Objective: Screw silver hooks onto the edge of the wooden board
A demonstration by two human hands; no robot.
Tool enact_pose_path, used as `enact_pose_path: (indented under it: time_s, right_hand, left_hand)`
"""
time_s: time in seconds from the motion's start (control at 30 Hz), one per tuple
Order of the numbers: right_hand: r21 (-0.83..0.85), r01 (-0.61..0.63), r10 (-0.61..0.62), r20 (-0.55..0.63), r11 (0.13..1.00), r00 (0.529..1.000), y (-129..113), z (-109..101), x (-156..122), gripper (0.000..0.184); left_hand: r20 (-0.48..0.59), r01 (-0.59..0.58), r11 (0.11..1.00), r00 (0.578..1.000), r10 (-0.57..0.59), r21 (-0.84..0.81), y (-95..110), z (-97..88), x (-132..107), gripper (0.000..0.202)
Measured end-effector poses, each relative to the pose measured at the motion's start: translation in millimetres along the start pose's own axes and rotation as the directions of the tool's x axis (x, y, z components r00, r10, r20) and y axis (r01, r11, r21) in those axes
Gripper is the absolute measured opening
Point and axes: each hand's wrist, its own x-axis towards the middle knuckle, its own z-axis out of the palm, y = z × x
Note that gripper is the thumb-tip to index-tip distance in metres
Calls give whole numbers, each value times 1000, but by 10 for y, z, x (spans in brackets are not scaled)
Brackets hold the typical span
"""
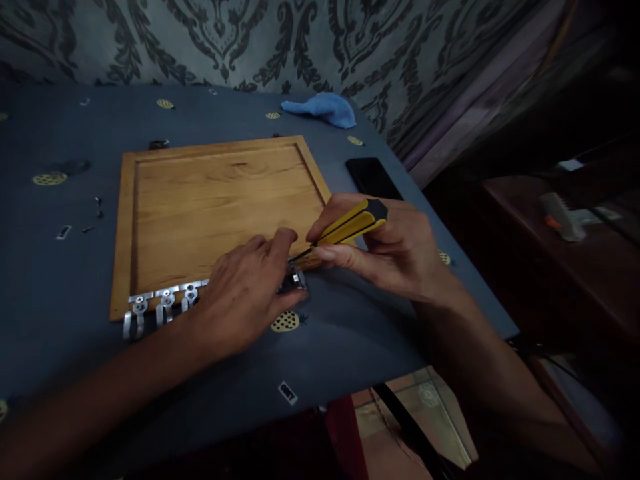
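My right hand (pixel 395 250) is closed around a screwdriver (pixel 350 223) with a yellow and black handle, tilted down to the left. Its tip meets the right end of a metal hook rail (pixel 155 293) along the near edge of a framed wooden board (pixel 220 213). Over the rail lies my left hand (pixel 250 287), its thumb and forefinger around the end hook (pixel 299 280) close to the tip. Several silvery hooks show to the left of this hand; the rail's middle is hidden beneath it.
A blue cloth (pixel 323 109) lies at the table's back edge. Beside the board's right side is a black phone (pixel 373 178). Small screws (pixel 99 207) rest on the blue-grey tablecloth (pixel 60 267) at the left. A dark object (pixel 159 144) sits behind the board.
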Motion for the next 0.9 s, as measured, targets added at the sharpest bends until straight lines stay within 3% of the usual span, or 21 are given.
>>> enact_pose_path:
  time_s: [0.23,0.33,0.43,0.5,0.57,0.67,0.9]
  right_hand:
    - [2,-33,33,-2,999,999,-37,6,10,11]
    - [-13,-39,37,-136,999,990,-76,19,1,9]
    - [-13,-104,94,-331,994,939,-123,18,-4,7]
    - [-15,-176,156,-392,984,906,-143,16,2,10]
    - [-36,-214,186,-365,976,912,-142,21,15,18]
    - [-85,-177,142,-315,981,939,-104,41,31,27]
    - [-81,-169,140,-282,982,949,-30,89,30,27]
  left_hand:
    - [15,10,1000,1000,-10,0,5,1,10,52]
    - [13,7,1000,1000,-7,3,-2,9,12,51]
    - [-2,-3,1000,1000,3,-2,-11,20,8,55]
    - [-5,-5,1000,1000,5,-8,-17,25,4,57]
    - [-7,-8,1000,1000,8,-7,-22,27,-2,57]
    - [-26,-30,1000,999,30,-1,-30,31,-9,57]
    - [-35,-46,998,998,45,-30,-27,-1,-14,58]
